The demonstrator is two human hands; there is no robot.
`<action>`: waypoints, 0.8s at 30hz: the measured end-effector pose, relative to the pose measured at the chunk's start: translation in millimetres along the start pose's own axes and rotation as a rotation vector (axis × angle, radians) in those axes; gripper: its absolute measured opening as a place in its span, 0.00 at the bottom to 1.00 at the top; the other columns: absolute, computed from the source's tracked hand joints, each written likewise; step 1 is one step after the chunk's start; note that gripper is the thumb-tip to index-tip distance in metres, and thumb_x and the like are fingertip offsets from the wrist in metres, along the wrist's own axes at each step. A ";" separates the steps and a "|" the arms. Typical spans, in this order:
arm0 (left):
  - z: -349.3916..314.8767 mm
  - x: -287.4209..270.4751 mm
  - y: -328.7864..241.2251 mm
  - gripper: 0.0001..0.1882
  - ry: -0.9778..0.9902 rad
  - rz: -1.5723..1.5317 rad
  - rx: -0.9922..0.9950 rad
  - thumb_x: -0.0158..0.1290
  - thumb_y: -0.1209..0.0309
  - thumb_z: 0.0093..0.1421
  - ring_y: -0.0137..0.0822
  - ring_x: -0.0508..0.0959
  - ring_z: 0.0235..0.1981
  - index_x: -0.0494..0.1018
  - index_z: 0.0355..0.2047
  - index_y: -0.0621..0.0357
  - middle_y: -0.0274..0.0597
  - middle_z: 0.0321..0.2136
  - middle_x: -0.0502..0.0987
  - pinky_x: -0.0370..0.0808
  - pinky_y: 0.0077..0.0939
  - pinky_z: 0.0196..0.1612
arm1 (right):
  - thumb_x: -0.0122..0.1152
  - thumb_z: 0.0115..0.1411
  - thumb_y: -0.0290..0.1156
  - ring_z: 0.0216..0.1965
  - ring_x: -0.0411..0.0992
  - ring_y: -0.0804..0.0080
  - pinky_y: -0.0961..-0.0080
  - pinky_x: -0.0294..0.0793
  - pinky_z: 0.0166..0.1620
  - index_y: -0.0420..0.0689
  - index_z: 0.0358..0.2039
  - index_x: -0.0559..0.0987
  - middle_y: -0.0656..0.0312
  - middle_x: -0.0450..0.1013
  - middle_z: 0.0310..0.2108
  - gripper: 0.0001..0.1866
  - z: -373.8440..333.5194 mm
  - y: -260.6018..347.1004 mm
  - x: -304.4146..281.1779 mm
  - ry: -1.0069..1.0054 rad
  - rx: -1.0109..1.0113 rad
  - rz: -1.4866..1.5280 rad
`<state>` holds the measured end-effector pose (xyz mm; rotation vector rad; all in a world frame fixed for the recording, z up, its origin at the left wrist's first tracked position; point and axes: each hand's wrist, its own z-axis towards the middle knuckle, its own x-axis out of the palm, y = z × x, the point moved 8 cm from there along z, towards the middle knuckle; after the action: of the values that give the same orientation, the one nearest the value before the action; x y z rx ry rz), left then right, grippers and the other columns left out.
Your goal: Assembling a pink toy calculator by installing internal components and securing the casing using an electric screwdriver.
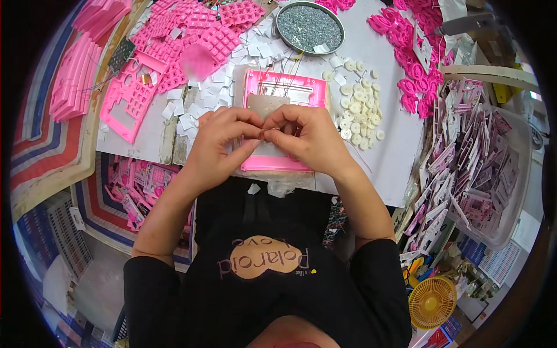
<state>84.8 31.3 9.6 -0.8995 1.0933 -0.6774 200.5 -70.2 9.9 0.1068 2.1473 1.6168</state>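
A pink plastic housing (pixel 277 164) lies in front of me, with a greyish-brown flat board (pixel 269 104) inside it. Several thin wires (pixel 282 81) rise from its far end, dark and red among them. Over the middle of the housing, my left hand (pixel 227 139) and my right hand (pixel 310 138) meet at the fingertips. Both are closed in a pinch on what looks like a thin reddish-brown wire (pixel 264 132). The fingers cover most of that wire and part of the board.
A round metal tray (pixel 281 26) of small screws stands beyond the housing. Cream discs (pixel 361 113) lie right, white paper squares (pixel 203 104) left. Pink button sheets (pixel 223 43), pink panels (pixel 75 81) and pink coiled straps (pixel 413 69) surround these. A clear bin (pixel 516 174) holds printed pieces.
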 end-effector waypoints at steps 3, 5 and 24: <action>-0.2 -4.1 1.7 0.06 0.002 0.041 0.003 0.62 0.71 0.55 0.36 0.75 0.49 0.80 0.35 0.53 0.34 0.44 0.78 0.58 0.38 0.56 | 0.68 0.59 0.24 0.20 0.64 0.92 0.86 0.62 0.23 0.38 0.36 0.84 0.72 0.75 0.22 0.05 2.9 1.1 2.8 0.025 0.015 0.030; -0.2 -6.4 1.7 0.07 -0.008 0.073 0.003 0.63 0.71 0.55 0.36 0.75 0.49 0.80 0.34 0.52 0.33 0.43 0.77 0.58 0.39 0.56 | 0.68 0.59 0.24 0.20 0.64 0.92 0.86 0.62 0.23 0.38 0.36 0.84 0.72 0.74 0.21 0.05 4.9 -0.1 5.0 0.023 0.002 0.034; -3.1 -5.3 3.9 0.07 -0.088 0.060 0.007 0.64 0.71 0.53 0.33 0.75 0.45 0.79 0.32 0.53 0.33 0.42 0.76 0.57 0.37 0.52 | 0.67 0.57 0.25 0.21 0.65 0.87 0.83 0.63 0.25 0.39 0.35 0.85 0.69 0.72 0.19 0.06 2.5 -8.0 4.2 0.021 0.119 0.159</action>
<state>80.3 36.8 7.9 -0.8791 1.0350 -0.5871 199.3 -69.2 0.7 0.3059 2.3015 1.5792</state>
